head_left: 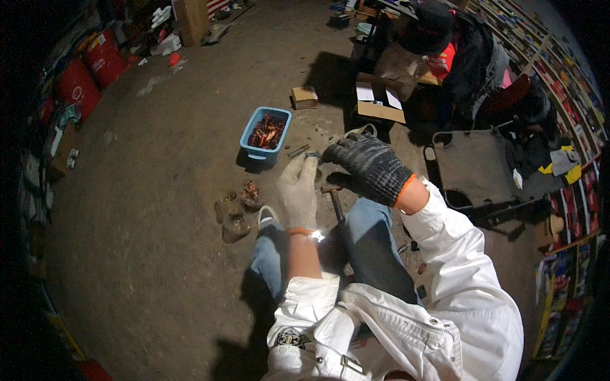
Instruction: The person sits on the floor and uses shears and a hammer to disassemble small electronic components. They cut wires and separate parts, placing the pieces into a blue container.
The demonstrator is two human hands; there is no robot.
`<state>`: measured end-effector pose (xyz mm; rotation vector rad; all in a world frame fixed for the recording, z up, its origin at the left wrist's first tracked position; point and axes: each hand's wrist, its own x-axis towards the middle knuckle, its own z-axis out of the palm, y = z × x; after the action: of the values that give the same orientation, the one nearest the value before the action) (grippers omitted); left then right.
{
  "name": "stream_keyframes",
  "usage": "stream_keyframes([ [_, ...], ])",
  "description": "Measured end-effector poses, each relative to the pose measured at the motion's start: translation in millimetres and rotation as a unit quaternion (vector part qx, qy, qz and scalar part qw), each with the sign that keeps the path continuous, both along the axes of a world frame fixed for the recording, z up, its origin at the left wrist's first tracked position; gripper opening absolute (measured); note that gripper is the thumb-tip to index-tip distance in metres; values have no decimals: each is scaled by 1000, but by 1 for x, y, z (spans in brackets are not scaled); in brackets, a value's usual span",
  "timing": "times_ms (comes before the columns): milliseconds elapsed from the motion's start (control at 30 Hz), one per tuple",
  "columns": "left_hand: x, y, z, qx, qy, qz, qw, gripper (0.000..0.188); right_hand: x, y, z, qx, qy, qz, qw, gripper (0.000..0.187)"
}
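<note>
Wide fisheye view from the person's head, steeply downward over the nearby fingers [309, 169] to the floor [159, 222].

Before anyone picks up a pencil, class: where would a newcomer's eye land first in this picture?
Probably on the pale-gloved left hand and the dark-gloved, orange-cuffed right hand, close together near the centre. Next comes the bright blue tub just beyond them, slightly left, with reddish, coppery scraps in it. What looks like a hammer shows just below the right hand in the picture.
</note>
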<state>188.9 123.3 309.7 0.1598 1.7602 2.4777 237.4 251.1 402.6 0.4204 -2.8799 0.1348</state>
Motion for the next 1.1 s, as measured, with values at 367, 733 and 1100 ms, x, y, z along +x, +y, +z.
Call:
stream_keyframes([
  [367,2,-5,-4,67,-58,-20,996,18,49,-115,4,-69,-14,188,980,24],
  [733,0,0,1,110,-67,-15,992,23,61,-94,3,-80,31,175,981,20],
  [1100,9,10,14,166,-7,-32,986,26,13,-23,-67,-453,200,-157,854,21],
])
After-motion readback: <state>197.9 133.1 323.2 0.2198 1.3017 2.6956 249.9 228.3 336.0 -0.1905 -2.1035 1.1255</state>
